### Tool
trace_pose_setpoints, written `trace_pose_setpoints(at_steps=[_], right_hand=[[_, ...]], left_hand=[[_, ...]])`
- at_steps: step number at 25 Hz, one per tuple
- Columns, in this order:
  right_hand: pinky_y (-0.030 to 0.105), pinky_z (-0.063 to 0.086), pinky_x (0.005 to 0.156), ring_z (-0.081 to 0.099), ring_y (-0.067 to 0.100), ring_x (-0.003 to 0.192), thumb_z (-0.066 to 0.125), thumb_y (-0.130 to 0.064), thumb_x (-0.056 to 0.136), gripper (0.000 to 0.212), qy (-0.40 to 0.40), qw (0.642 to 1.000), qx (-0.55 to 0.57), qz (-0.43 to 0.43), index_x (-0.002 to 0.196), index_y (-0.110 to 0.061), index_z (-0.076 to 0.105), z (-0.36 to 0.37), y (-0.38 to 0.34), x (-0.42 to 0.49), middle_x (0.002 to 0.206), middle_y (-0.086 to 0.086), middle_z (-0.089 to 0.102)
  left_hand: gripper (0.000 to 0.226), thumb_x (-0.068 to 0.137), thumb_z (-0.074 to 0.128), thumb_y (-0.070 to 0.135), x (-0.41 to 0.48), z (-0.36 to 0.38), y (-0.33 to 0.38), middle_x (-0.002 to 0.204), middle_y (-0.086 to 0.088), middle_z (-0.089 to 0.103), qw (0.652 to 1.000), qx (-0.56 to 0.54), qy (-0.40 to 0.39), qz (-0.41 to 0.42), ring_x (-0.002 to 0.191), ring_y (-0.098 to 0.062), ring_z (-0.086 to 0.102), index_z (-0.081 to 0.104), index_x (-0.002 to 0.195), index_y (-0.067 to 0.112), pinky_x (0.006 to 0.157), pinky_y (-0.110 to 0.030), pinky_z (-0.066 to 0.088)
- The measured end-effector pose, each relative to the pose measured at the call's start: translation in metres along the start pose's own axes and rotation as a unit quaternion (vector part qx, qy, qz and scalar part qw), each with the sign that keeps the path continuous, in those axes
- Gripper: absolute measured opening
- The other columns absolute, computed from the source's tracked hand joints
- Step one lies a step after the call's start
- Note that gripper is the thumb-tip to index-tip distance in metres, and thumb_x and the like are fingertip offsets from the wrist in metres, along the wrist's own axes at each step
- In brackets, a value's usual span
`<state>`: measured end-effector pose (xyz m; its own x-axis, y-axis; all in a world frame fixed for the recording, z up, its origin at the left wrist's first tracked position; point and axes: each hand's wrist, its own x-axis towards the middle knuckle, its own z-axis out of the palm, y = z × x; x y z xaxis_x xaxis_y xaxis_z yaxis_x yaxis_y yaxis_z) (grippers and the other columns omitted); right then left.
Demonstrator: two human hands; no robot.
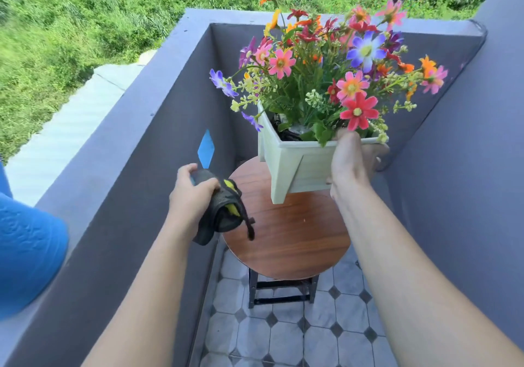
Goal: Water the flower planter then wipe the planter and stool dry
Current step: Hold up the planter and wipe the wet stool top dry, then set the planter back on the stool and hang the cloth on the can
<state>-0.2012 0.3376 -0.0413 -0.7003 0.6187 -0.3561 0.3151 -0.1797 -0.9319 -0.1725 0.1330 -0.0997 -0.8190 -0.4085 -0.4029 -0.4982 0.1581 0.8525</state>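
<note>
A pale green square planter [297, 165] full of bright mixed flowers [329, 66] hangs tilted above the round wooden stool [286, 233]; only its near leg looks close to the seat. My right hand [350, 157] grips the planter's near right rim and wall. My left hand [190, 194] is closed on a bunched dark grey cloth [224, 211] with yellow patches, held at the stool's left edge, just above the seat. A short dark strap dangles from the cloth.
Grey-purple balcony walls [158, 128] enclose the stool on the left, back and right. A blue object [25, 250] rests on the left ledge. Patterned floor tiles [286, 335] lie below; grass lies beyond the wall.
</note>
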Motion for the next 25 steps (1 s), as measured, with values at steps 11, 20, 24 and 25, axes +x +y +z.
trace_pose_setpoints(at_steps=[11, 20, 24, 25], right_hand=[[0.04, 0.027, 0.083, 0.034, 0.03, 0.131, 0.057, -0.051, 0.07, 0.074, 0.008, 0.998, -0.06, 0.019, 0.13, -0.013, 0.035, 0.004, 0.054, -0.002, 0.14, 0.007, 0.039], [0.034, 0.021, 0.087, 0.017, 0.028, 0.142, 0.059, -0.039, 0.087, 0.078, -0.044, 0.986, -0.157, -0.025, 0.144, -0.008, 0.015, -0.015, 0.082, -0.004, 0.157, 0.012, 0.017], [0.042, 0.018, 0.114, 0.003, 0.028, 0.149, 0.057, -0.038, 0.089, 0.09, -0.067, 0.986, -0.148, -0.037, 0.15, -0.002, 0.001, -0.02, 0.093, -0.013, 0.163, 0.012, 0.004], [0.04, 0.02, 0.113, 0.007, 0.028, 0.148, 0.058, -0.036, 0.089, 0.088, -0.055, 0.986, -0.148, -0.052, 0.15, -0.002, 0.005, -0.023, 0.097, -0.015, 0.162, 0.013, 0.009]], left_hand=[[0.026, 0.079, 0.074, 0.024, -0.018, 0.039, -0.009, 0.098, -0.004, 0.073, 0.977, -0.161, -0.131, 0.049, 0.08, -0.017, 0.072, 0.061, 0.101, 0.019, 0.077, -0.037, 0.058], [0.019, 0.081, 0.07, 0.014, -0.02, 0.043, -0.033, 0.086, -0.013, 0.073, 0.973, -0.186, -0.127, 0.049, 0.074, -0.024, 0.066, 0.07, 0.095, 0.002, 0.072, -0.037, 0.055], [0.027, 0.08, 0.072, 0.017, -0.021, 0.041, -0.04, 0.083, -0.016, 0.07, 0.973, -0.189, -0.124, 0.043, 0.068, -0.024, 0.064, 0.067, 0.096, -0.005, 0.062, -0.032, 0.056], [0.028, 0.08, 0.072, 0.017, -0.022, 0.042, -0.041, 0.082, -0.016, 0.071, 0.972, -0.194, -0.125, 0.037, 0.067, -0.025, 0.065, 0.067, 0.096, -0.006, 0.06, -0.031, 0.056]])
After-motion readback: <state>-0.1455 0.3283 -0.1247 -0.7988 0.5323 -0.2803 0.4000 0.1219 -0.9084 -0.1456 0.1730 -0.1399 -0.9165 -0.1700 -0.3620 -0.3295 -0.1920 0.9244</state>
